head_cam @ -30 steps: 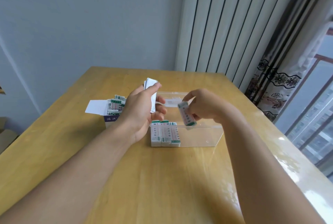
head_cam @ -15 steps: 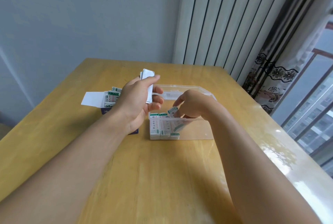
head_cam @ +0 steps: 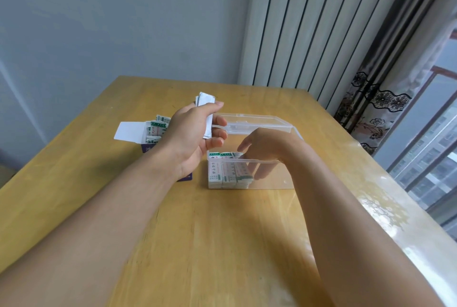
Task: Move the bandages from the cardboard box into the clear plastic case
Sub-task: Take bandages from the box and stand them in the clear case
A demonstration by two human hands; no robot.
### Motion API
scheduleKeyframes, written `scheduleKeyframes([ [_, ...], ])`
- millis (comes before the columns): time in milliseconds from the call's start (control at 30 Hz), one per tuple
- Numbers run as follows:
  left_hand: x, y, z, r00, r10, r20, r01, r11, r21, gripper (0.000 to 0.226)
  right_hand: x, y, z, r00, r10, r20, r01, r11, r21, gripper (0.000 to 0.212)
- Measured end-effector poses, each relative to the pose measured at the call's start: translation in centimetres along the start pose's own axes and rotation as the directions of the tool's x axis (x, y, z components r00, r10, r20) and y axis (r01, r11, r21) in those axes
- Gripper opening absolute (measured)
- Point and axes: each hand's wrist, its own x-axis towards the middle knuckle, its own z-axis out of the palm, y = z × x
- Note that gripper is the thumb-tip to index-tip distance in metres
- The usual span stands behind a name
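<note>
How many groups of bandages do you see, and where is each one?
3. One stack stands in the case at its left end, one bunch sits in the box, one is held in the left hand. More may be hidden.

We are in a home, in a room corner beside a window. We see a wooden tabletop point(head_cam: 222, 232) pushed near a plain pale wall point(head_cam: 123, 22), a patterned floral curtain point(head_cam: 376, 109) hanging at the right, and through the window point(head_cam: 432, 158) the façades of tall apartment blocks outside.
</note>
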Motion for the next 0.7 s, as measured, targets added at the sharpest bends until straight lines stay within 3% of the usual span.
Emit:
scheduleKeyframes([
  [100, -0.04, -0.05, -0.01, 1.0, -0.001, 0.001, 0.001, 1.0, 0.005, 0.007, 0.19, 0.02, -0.1, 1.0, -0.013, -0.006, 0.014, 0.992, 0.124, 0.032],
  [367, -0.08, -0.1, 0.03, 1.0, -0.01, 0.01, 0.009, 1.0, 0.009, 0.009, 0.43, 0.18, 0.1, 0.994, 0.111, 0.021, -0.111, 0.993, 0.034, 0.02],
  [533, -0.13, -0.06, 0.08, 1.0, -0.011, 0.015, 0.011, 1.0, 0.008, 0.008, 0.75, -0.17, 0.03, 0.996, 0.087, 0.033, -0.087, 0.996, 0.02, 0.035],
  [700, 0.0, -0.15, -0.03, 1.0, -0.013, 0.02, 0.013, 1.0, 0.009, 0.01, 0.53, -0.41, 0.05, 0.999, -0.03, 0.045, 0.031, 0.999, -0.028, 0.047],
])
